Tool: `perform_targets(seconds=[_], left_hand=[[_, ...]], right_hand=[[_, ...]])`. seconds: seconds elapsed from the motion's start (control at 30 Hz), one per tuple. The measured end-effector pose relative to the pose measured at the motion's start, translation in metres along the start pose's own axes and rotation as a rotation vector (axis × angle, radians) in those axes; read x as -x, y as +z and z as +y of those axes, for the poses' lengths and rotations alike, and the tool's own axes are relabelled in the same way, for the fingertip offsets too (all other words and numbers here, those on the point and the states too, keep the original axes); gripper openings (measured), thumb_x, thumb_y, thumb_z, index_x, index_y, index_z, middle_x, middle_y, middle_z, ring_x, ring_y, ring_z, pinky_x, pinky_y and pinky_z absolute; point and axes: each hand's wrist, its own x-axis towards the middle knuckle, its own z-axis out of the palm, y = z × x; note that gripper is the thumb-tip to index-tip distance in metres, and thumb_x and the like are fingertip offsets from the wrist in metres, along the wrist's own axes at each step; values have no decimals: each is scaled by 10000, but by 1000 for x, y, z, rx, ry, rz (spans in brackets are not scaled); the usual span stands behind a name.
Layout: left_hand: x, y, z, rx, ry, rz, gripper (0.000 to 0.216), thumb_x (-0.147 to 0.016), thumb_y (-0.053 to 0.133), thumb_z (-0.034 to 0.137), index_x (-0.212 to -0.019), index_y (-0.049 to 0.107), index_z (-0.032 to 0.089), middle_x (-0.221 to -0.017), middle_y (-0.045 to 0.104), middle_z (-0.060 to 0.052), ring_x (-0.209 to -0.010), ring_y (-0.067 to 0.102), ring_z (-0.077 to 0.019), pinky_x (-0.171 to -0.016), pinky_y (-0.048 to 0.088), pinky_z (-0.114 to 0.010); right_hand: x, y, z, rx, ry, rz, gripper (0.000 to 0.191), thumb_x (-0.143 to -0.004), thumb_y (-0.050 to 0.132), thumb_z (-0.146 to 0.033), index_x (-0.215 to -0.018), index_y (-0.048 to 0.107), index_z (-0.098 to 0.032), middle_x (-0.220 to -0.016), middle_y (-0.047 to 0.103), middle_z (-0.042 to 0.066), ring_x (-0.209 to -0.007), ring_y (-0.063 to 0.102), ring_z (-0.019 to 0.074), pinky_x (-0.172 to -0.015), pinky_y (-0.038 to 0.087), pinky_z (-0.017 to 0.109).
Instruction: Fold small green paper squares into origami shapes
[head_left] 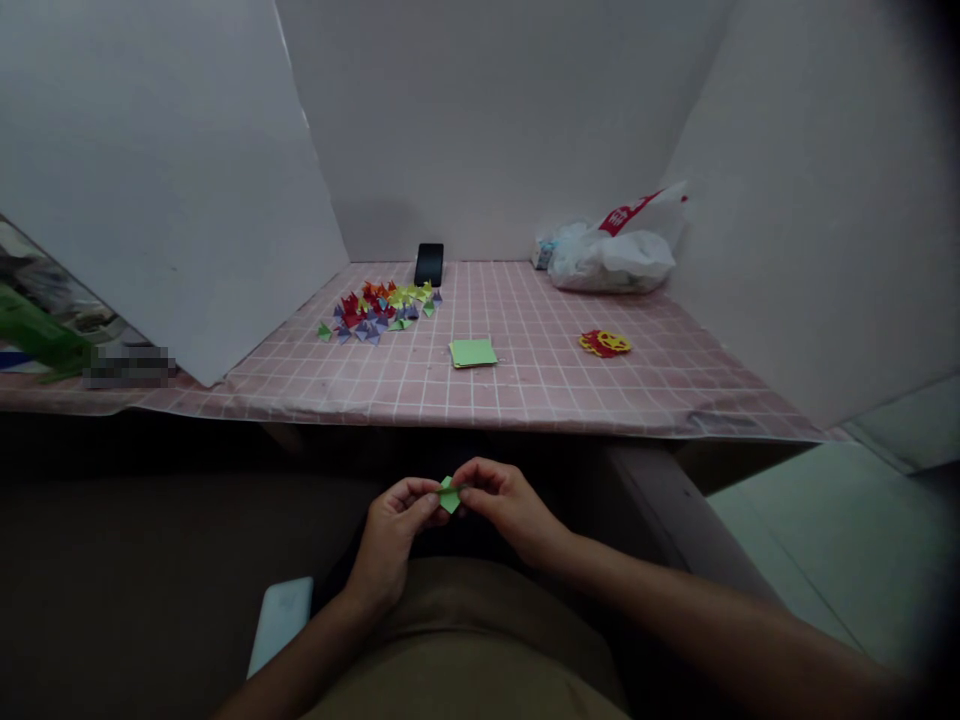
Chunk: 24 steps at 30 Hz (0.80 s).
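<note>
Head view: from above my fingers (420, 497), facing forward and down.
Nearness: fingers close below; table (525, 390) beyond them.

pink checked tablecloth (540, 380) with white grid lines, a green paper stack (473, 352), multicoloured folded pieces (379, 306), a black phone (429, 265), a red-and-yellow cutout (604, 343), and a white bag (611, 258) with red print.

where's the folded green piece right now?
Head view, bottom centre: the folded green piece is pinched between the left hand and right hand over the lap, short of the front edge of the pink checked table.
</note>
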Motion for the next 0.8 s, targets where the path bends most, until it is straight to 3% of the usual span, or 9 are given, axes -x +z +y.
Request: perform_targets(seconds=[0.2, 0.33, 0.53, 0.8], left_hand=[[1, 3, 2, -19, 53, -45, 199, -738, 725, 228, -924, 710, 158, -832, 747, -47, -769, 678, -152, -765, 521, -265], [0, 4, 6, -117, 130, 23, 166, -713, 747, 251, -849, 719, 161, -785, 747, -29, -728, 682, -157, -728, 537, -264], [-1, -2, 1, -174, 170, 94, 160, -738, 734, 292, -824, 710, 159, -738, 737, -22, -687, 673, -146, -677, 532, -240], [2, 0, 2, -156, 114, 66, 190, -739, 739, 308, -843, 724, 150, -745, 733, -32, -676, 667, -143, -668, 531, -238]], right_hand=[[-2, -2, -1, -142, 96, 51, 71, -684, 670, -138, -754, 676, -146, -643, 639, -15, -601, 567, 107, -658, 431, 260], [-2, -2, 1, -271, 176, 9, 101, -667, 712, -153, -753, 667, -127, -679, 654, 3, -594, 568, 98, -652, 434, 253], [0, 0, 4, -192, 72, -87, 189, -712, 742, -240, -840, 654, -132, -752, 668, 11, -667, 598, 111, -699, 447, 268], [-2, -2, 9, -46, -7, -54, 111, -758, 690, -238, -796, 642, -144, -690, 650, -7, -632, 593, 115, -654, 457, 271]])
